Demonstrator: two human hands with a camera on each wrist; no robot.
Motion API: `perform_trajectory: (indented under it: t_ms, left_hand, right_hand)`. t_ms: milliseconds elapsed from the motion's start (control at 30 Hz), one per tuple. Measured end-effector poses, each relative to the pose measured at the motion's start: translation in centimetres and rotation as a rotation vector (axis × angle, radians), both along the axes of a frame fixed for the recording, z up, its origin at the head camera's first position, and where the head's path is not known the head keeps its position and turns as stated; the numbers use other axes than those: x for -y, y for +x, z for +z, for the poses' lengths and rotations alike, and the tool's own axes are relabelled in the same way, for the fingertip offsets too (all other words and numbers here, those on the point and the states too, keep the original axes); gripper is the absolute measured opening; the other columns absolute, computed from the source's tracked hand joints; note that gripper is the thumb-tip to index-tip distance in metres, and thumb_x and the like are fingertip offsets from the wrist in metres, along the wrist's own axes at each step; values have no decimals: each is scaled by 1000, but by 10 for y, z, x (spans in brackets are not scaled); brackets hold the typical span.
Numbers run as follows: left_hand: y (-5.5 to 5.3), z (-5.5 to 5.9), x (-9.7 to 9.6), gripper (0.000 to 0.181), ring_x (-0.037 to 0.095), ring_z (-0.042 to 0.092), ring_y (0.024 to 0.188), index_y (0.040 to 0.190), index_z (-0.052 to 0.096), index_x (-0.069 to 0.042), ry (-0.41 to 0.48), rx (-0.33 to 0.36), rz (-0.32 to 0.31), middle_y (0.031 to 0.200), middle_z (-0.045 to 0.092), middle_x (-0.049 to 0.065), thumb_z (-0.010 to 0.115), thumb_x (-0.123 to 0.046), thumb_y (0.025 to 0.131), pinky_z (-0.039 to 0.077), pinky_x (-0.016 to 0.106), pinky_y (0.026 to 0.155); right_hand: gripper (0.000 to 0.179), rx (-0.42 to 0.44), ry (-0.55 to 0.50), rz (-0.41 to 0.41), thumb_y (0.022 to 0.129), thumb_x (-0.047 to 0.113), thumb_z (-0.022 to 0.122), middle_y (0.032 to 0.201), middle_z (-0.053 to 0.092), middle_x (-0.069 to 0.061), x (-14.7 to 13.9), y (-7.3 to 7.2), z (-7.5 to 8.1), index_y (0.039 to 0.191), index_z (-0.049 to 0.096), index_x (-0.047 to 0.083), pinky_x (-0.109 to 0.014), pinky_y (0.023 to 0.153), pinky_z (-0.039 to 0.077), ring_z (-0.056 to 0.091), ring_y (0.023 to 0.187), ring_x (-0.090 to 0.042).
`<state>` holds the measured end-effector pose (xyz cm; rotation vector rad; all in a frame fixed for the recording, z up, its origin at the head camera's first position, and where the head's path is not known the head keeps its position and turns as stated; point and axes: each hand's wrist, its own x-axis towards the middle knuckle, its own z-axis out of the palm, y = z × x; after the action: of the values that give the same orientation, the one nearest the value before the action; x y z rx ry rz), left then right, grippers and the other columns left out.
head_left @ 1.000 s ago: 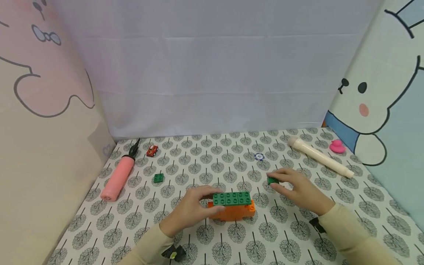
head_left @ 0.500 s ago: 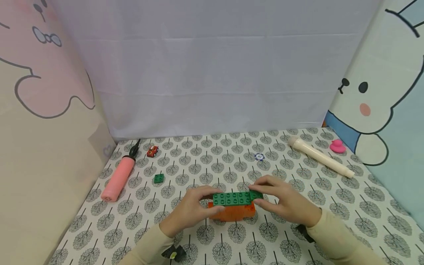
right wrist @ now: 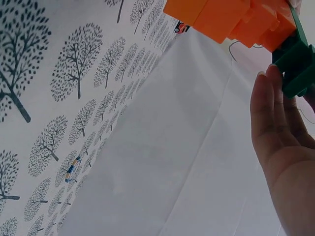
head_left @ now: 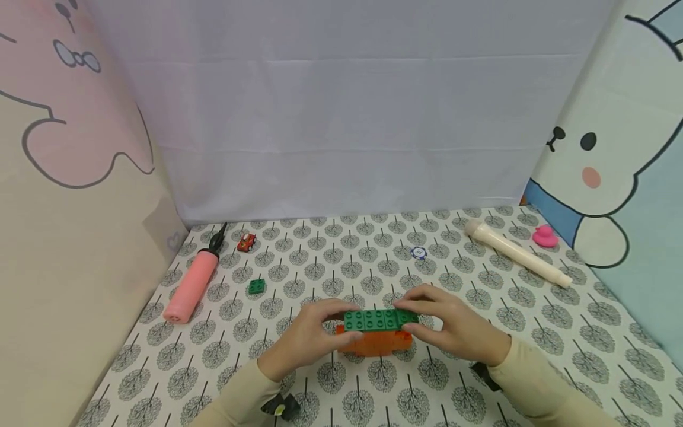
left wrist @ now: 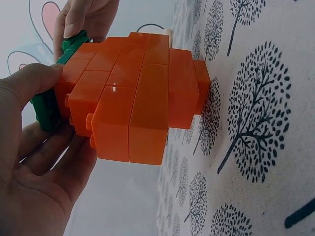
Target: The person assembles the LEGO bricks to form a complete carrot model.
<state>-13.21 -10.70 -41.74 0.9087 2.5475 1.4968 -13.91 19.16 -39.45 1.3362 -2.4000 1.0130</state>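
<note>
An orange toy-brick build point(head_left: 376, 344) stands on the patterned cloth, wider in the middle as the left wrist view shows. Green studded bricks point(head_left: 373, 320) form a row along its top. My left hand point(head_left: 304, 341) holds the left end of that row, thumb in front and fingers behind. At the right end, my right hand point(head_left: 453, 323) pinches one more green brick point(head_left: 407, 318) between thumb and fingers. In the right wrist view this green brick point(right wrist: 298, 78) lies against the row's end, with fingertips at its side. Part of the orange build's left end is hidden by the left hand.
A loose green brick point(head_left: 257, 286) lies left of the build. Beyond it are a pink hand pump point(head_left: 192, 287) and a red toy car point(head_left: 246, 242). A poker chip point(head_left: 418, 252), a cream microphone-shaped stick point(head_left: 517, 254) and a pink rubber duck point(head_left: 545, 236) lie at the back and right.
My right hand has brought the green brick leftward from the cloth's right side to the end of the green row, then slightly further left. The left hand has stayed in place.
</note>
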Motion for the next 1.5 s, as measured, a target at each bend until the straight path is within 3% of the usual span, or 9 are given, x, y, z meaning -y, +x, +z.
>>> perform_trajectory:
  t_ms: [167,433,633,833,1033,1233,1367,1500]
  left_hand:
    - [0,1,0,40,6,66,99,120,70,-19,-1,-15,-1,112,70,-12,77,-38,85,56,29,91]
    - [0,1,0,41,6,65,99,121,70,-20,-6,-17,4,113,70,-12,77,-39,86,57,30,91]
    - [0,1,-1,42,6,65,99,121,70,-20,0,3,3,113,69,-12,77,-40,85,57,33,92]
    - [0,2,-1,42,7,65,99,121,70,-17,-6,5,11,113,70,-11,77,-38,85,56,29,91]
    - [0,1,0,43,6,65,99,122,69,-16,-16,4,7,112,69,-11,76,-39,86,56,29,92]
    - [-1,0,0,47,7,65,101,124,68,-15,-13,4,-12,115,69,-9,76,-42,86,56,30,93]
    - [-3,2,10,46,13,65,108,127,66,-11,7,25,-14,121,69,-1,74,-37,89,54,35,98]
    - [-11,3,32,39,15,65,111,129,65,-14,-53,2,63,125,68,2,63,-37,97,52,38,101]
  right_hand:
    - [40,45,-3,-1,89,13,75,121,66,0,2,0,2,128,67,8,-27,81,57,63,100,-9]
    - [36,225,-64,35,91,11,73,117,71,-7,5,-3,1,127,66,6,-28,82,60,68,96,-10]
    - [35,286,-103,24,89,11,75,115,71,-12,6,-4,-1,123,68,2,-28,82,60,66,96,-9]
    - [34,301,-114,34,89,9,75,115,71,-6,6,-5,-1,122,69,5,-28,81,60,66,93,-10]
    - [36,319,-93,6,91,13,74,119,69,-8,7,-3,-2,126,67,9,-29,87,58,65,100,-11]
    - [46,214,-53,0,90,17,75,123,66,-3,6,-1,-6,134,62,14,-30,87,58,64,103,-10]
    - [54,174,-25,-8,90,20,75,128,64,-1,5,-2,-8,140,56,15,-30,86,57,63,107,-12]
    - [58,165,-5,-21,90,23,75,135,62,-5,5,-2,-11,143,53,13,-33,88,57,62,113,-16]
